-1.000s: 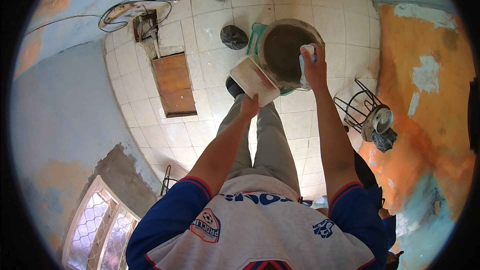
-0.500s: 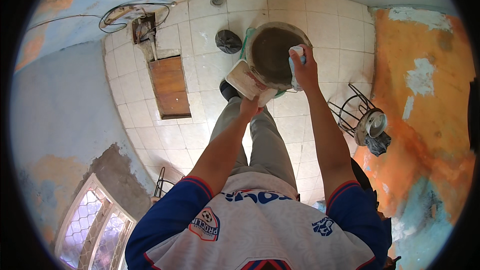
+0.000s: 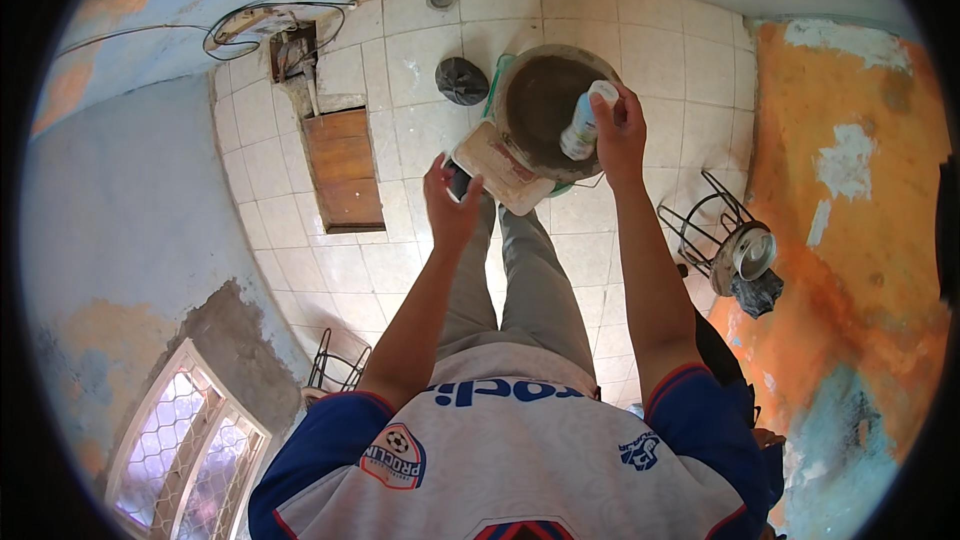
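My right hand (image 3: 622,135) grips a small white and light-blue bottle (image 3: 580,130) with a white top, tilted over a round basin (image 3: 508,65). Dark greyish-brown contents, possibly liquid, lie inside that basin. Against the basin's near left rim is a pale rectangular tray or lid (image 3: 488,162) with reddish-brown smears. My left hand (image 3: 450,205) is at the tray's left corner, thumb and fingers apart; whether it touches the corner is unclear. Part of a green support (image 3: 492,90) shows under the basin.
A black rounded bundle (image 3: 461,81) lies on the tiled floor left of the basin. To the right stands a black metal-framed stool (image 3: 690,225) with a can (image 3: 752,250) on top. A wooden panel (image 3: 342,170) fills a floor recess at left, with loose cables (image 3: 235,35) beyond.
My left hand has let go of the tray's near corner and moved left to its other corner. My right hand has brought the bottle from the basin's right rim inward over it.
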{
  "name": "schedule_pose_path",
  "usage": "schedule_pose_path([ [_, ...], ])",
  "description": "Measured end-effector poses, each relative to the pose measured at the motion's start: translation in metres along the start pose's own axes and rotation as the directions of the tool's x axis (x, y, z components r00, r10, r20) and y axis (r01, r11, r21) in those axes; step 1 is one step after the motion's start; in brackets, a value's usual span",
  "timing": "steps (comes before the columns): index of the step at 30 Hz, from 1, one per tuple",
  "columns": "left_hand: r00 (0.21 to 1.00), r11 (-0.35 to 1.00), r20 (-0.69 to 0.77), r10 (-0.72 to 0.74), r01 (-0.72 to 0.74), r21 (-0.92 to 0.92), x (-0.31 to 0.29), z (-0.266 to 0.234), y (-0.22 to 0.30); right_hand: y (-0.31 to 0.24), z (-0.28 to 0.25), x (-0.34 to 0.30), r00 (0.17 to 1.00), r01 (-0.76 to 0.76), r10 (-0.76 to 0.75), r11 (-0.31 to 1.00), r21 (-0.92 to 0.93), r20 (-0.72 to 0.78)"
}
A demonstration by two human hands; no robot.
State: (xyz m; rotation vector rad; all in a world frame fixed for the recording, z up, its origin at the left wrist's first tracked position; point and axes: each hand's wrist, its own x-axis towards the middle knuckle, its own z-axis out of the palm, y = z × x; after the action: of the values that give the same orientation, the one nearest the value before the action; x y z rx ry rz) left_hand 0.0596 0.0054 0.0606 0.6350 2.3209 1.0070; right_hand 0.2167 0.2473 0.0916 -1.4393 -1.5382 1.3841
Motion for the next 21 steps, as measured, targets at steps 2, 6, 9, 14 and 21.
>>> schedule_pose_path([
  [2, 0.951, 0.951, 0.062, 0.303, -0.298, -0.076, 0.011, 0.007, 0.037, -0.010, 0.009, -0.005, 0.999, -0.028, 0.024, 0.996, 0.088, 0.042],
  [6, 0.840, 0.841, 0.210, 0.501, -0.530, 0.113, 0.041, 0.012, 0.136, -0.032, 0.019, -0.014, 0.994, -0.095, 0.078, 0.958, 0.272, 0.072],
  [9, 0.799, 0.791, 0.254, 0.545, -0.591, 0.159, 0.073, 0.021, 0.135, -0.039, 0.008, -0.011, 0.984, -0.125, 0.100, 0.976, 0.178, 0.145],
  [14, 0.702, 0.710, 0.424, 0.573, -0.683, 0.171, 0.090, -0.004, 0.146, -0.058, -0.014, -0.005, 0.931, -0.133, 0.195, 0.968, -0.212, 0.308],
  [21, 0.655, 0.766, 0.567, 0.499, -0.639, 0.064, 0.105, -0.012, 0.153, -0.063, -0.016, -0.010, 0.929, -0.030, 0.059, 0.996, -0.085, 0.366],
])
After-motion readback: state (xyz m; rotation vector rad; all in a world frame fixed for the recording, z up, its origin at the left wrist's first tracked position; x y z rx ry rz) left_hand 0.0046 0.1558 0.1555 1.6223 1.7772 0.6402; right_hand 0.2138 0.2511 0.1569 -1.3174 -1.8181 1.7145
